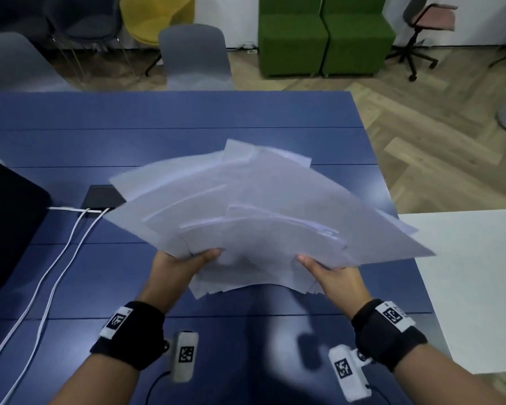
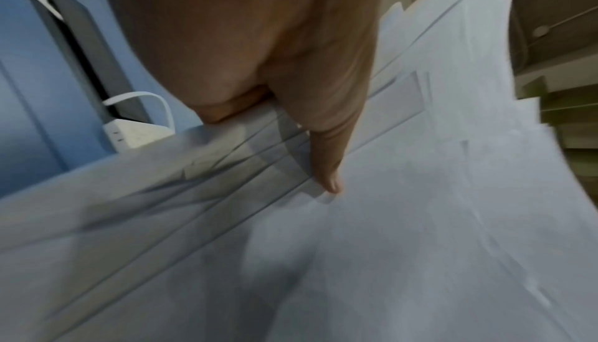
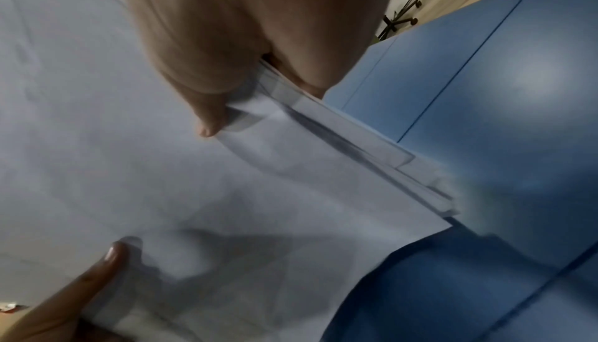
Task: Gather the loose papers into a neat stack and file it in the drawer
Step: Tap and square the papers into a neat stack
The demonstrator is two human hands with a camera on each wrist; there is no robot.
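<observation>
I see both grips holding the papers (image 1: 257, 211), fanned above the blue surface (image 1: 158, 118): left hand (image 1: 184, 264) at 7 o'clock, right hand (image 1: 330, 273) at 5, thumbs on top.

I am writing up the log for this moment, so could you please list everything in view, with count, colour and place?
papers: many sheets, count unclear, white, fanned out unevenly above the table, held at their near edge
table: one, blue, under the papers
cables: two, white, on the table's left side
dark object: one, black, at the table's left edge
white surface: one, right of the table
chairs: several, grey, yellow and pink, beyond the table
green seats: two, on the wooden floor behind
wrist bands: two, black, with white marker tags
left hand: grips the papers' near left edge
right hand: grips the papers' near right edge
</observation>
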